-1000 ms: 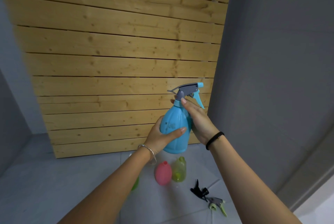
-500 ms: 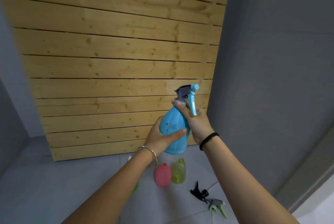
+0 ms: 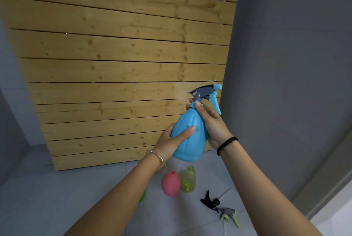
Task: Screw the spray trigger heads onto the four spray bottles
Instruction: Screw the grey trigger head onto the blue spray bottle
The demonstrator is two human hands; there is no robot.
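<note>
I hold a blue spray bottle (image 3: 187,136) up in front of me, tilted slightly. My left hand (image 3: 171,140) wraps its belly. My right hand (image 3: 211,123) grips its neck collar, just under the grey-and-blue trigger head (image 3: 207,94) sitting on the neck, nozzle pointing right. Below on the floor stand a pink bottle (image 3: 171,183) and a yellow-green bottle (image 3: 188,178), both with bare necks. A green bottle (image 3: 142,195) peeks out from behind my left forearm. Beside them lie a black trigger head (image 3: 209,200) and a grey-and-green trigger head (image 3: 228,215).
A wooden slat panel (image 3: 114,64) leans against the wall straight ahead. A grey wall (image 3: 285,64) runs along the right side. The floor (image 3: 38,197) is pale grey tile.
The trigger head has turned on the bottle: its nozzle pointed toward me half a second ago and now points right. My right hand re-gripped the collar. The bottle stayed raised.
</note>
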